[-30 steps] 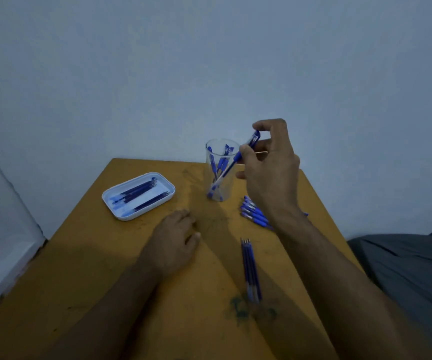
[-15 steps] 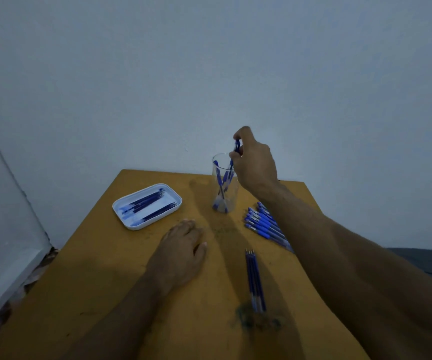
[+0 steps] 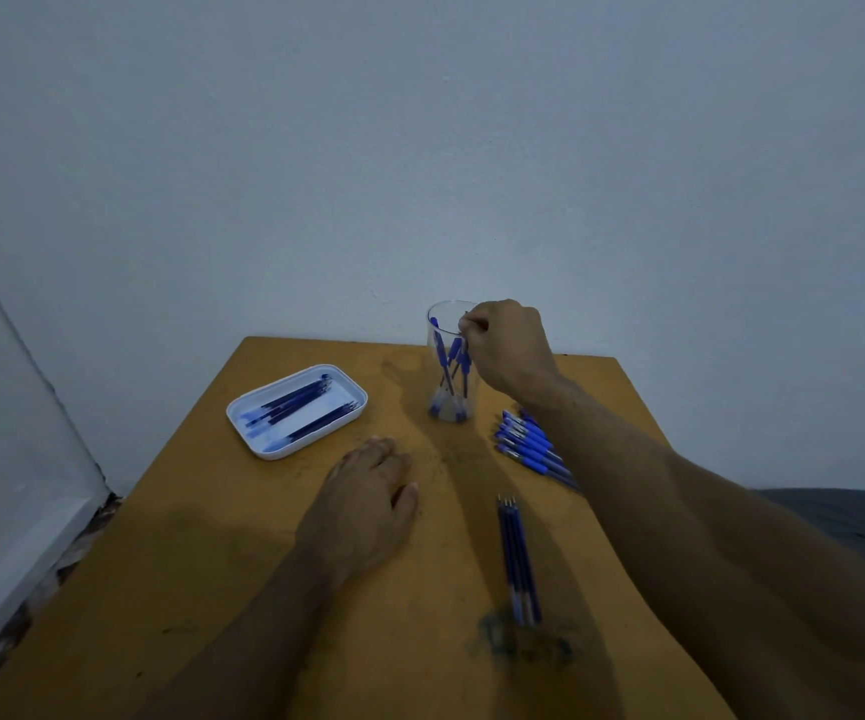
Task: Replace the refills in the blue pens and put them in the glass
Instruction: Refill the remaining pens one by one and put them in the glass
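A clear glass [image 3: 438,402] stands at the back middle of the table and holds several blue pens. My right hand [image 3: 508,350] is at its rim, fingertips pinched together on the top of a blue pen [image 3: 464,363] that stands inside the glass. Flat on the table in front of the glass lies my left hand [image 3: 363,506], holding nothing. A heap of blue pens [image 3: 529,444] lies right of the glass, partly hidden by my right forearm. Three loose refills [image 3: 516,553] lie side by side nearer to me.
A white tray [image 3: 355,407] with several dark blue refills sits at the back left of the yellow-brown table [image 3: 212,537]. A plain wall rises just behind the table. An ink smudge [image 3: 518,641] marks the table near the refills' near ends.
My right hand has come down from above the glass to its rim, lowering the pen until it stands inside. The left hand has stayed flat on the table.
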